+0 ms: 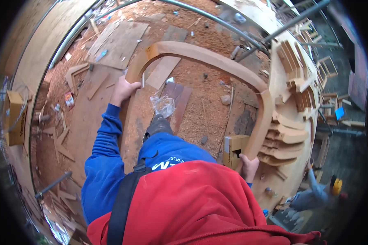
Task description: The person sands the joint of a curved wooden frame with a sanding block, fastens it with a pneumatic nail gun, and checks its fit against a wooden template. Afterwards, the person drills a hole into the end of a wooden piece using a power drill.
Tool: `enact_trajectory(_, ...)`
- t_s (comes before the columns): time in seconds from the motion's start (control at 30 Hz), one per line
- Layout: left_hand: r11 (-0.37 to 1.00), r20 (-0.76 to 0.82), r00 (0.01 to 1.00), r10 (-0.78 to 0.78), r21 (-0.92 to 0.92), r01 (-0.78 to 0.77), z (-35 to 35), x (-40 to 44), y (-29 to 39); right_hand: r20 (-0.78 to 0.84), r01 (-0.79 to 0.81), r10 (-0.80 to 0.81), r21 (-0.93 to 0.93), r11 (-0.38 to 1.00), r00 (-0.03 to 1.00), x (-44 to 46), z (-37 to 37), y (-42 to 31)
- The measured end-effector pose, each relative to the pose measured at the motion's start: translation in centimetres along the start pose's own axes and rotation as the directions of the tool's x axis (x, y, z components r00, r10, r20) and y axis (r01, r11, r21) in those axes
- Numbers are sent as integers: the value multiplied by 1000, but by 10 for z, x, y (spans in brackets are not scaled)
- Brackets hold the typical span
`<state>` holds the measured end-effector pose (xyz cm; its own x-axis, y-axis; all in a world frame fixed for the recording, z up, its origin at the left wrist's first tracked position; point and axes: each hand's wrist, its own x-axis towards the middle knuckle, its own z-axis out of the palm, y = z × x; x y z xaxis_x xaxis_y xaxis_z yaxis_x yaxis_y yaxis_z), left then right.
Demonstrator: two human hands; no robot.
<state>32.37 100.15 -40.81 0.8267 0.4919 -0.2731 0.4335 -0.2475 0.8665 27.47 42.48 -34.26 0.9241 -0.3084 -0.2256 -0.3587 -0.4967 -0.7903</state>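
Observation:
A large U-shaped wooden frame (210,56) with rounded corners stretches out in front of my body. My left hand (124,90) is closed around its left leg, below the corner, with the thumb across the wood. The right leg runs down to my right hand (248,166), which grips it near its lower end. A cardboard box (234,148) with a dark opening sits just inside that right leg. Beyond my boot (159,124), a crumpled clear plastic bag (163,105) lies on the floor.
Curved wooden pieces (288,132) are stacked on a wooden bench (274,196) at my right. Metal poles (216,23) cross ahead. Boards (120,43), offcuts and sawdust cover the floor. Another cardboard box (15,118) stands far left. A person (315,192) is at the lower right.

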Motion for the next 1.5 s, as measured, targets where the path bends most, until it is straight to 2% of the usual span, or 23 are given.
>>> enact_trajectory(0.07,989,-69,987,-144,4,145,-47,-11,-41,204,-81,101,-105,991,974,30,53,-11)
enact_trajectory(0.2,936,-226,912,-342,8,353,-108,-51,-94,380,5,167,-411,911,910,72,134,-39)
enact_trajectory(0.23,932,-286,894,-346,2,362,-118,-57,-99,410,56,124,-399,915,904,80,149,-55)
enact_trajectory(0.33,941,-423,844,-331,-83,327,-140,-60,-91,474,191,-53,-248,950,879,120,190,-80)
enact_trajectory(0.4,956,-482,829,-284,-209,206,-155,-46,-49,497,263,-149,-169,950,855,156,220,-97)
enact_trajectory(0.5,976,-582,807,-100,-214,-33,-182,-11,43,502,313,-301,63,948,811,216,275,-134)
enact_trajectory(0.6,965,-741,653,158,-25,-262,-218,35,114,444,314,-454,354,881,772,261,344,-209)
enact_trajectory(0.73,931,-800,500,332,192,-312,-256,77,237,315,260,-574,660,705,756,331,450,-296)
enact_trajectory(0.83,563,-783,-17,621,461,-686,-249,122,306,285,229,-660,782,580,695,357,483,-388)
enact_trajectory(0.87,592,-674,-347,652,739,-323,-243,134,311,291,206,-672,805,557,681,366,492,-409)
enact_trajectory(0.9,493,-579,-597,555,807,-325,-234,158,306,300,288,-705,758,585,643,382,503,-421)
enact_trajectory(0.93,180,-499,-637,588,848,-498,-231,183,290,334,263,-725,774,576,603,391,518,-438)
enact_trajectory(0.97,104,-717,-394,575,542,-834,-199,216,292,374,237,-736,780,578,564,395,530,-455)
enact_trajectory(1.0,130,-752,12,659,98,-987,-165,242,317,422,214,-741,776,593,523,399,538,-467)
enact_trajectory(1.07,195,-650,349,675,-300,-934,-141,300,369,439,280,-730,720,635,524,401,553,-483)
enact_trajectory(1.13,-38,-763,138,632,-209,-977,-146,356,398,507,246,-723,711,659,469,404,575,-479)
enact_trajectory(1.17,-44,-829,76,554,-120,-992,-142,367,418,486,291,-752,716,635,444,404,586,-485)
enact_trajectory(1.2,-104,-853,99,512,-176,-979,-156,379,412,458,338,-783,722,603,421,406,599,-494)
enact_trajectory(1.27,-150,-893,-85,443,20,-988,-184,399,400,391,400,-853,760,512,347,413,631,-508)
enact_trajectory(1.33,-397,-896,-275,349,125,-909,-206,409,394,440,396,-861,765,509,257,424,652,-527)
enact_trajectory(1.43,-610,-860,-439,260,206,-765,-192,415,425,450,370,-881,801,470,145,440,679,-563)
enact_trajectory(1.47,-642,-831,-404,383,75,-763,-212,414,413,432,378,-896,817,436,101,446,688,-578)
enact_trajectory(1.5,-663,-783,-379,493,-56,-747,-236,405,394,547,354,-837,780,516,15,454,693,-597)
